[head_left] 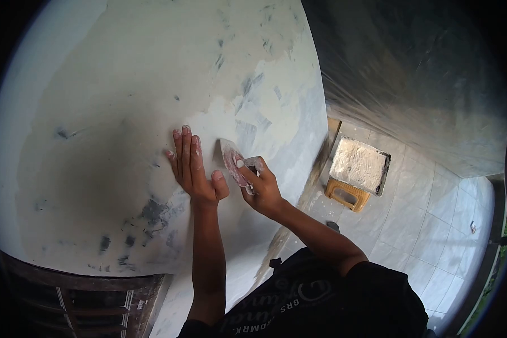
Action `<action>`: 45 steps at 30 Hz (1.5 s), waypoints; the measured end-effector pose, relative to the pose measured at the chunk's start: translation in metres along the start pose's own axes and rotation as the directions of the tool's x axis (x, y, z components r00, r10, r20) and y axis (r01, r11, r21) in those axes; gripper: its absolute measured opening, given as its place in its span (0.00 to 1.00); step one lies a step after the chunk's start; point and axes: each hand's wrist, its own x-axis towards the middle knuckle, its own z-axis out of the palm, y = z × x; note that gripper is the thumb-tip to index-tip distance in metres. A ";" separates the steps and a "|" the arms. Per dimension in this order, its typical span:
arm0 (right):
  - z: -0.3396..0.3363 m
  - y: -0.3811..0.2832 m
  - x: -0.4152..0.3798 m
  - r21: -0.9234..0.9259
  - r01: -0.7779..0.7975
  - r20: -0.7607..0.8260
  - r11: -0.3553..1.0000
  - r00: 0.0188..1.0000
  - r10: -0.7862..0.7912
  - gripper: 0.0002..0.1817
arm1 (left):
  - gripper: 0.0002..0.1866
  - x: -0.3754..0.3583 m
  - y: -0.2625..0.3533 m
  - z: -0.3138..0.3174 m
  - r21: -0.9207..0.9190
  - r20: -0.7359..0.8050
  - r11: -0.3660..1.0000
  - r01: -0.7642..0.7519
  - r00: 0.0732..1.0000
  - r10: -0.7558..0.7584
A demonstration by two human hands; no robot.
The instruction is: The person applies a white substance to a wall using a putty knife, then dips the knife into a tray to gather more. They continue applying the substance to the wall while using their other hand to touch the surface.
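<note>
My left hand (192,167) lies flat against the wall (118,84), fingers stretched and thumb spread, with white smears on its fingertips. Close to its right, my right hand (262,186) grips a putty knife (231,159), its fingers wrapped about the handle. The knife's blade is coated with pale filler and rests against the wall's surface. Around both hands the wall is patched in white and grey, with dark marks showing through below the left hand and above the right.
A tray of white filler (359,164) sits on a yellow stool (346,195) to the right, on the tiled floor (400,225). Clear plastic sheeting (411,73) hangs at upper right. A dark wooden window frame (84,281) is at lower left.
</note>
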 end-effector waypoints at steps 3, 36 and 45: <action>-0.014 0.010 0.025 -0.043 -0.034 -0.162 0.999 0.986 0.027 0.32 | 0.29 0.002 0.000 0.000 0.011 0.016 1.000 -0.019 1.000 0.018; 0.002 -0.010 0.010 0.001 -0.139 -0.127 0.990 0.982 0.138 0.31 | 0.28 0.002 -0.001 0.002 0.003 0.002 0.999 -0.035 0.999 0.035; 0.015 0.022 0.097 -0.165 -0.052 -0.200 0.985 0.980 0.018 0.28 | 0.29 0.002 -0.001 0.000 -0.011 0.011 1.000 -0.011 1.000 0.011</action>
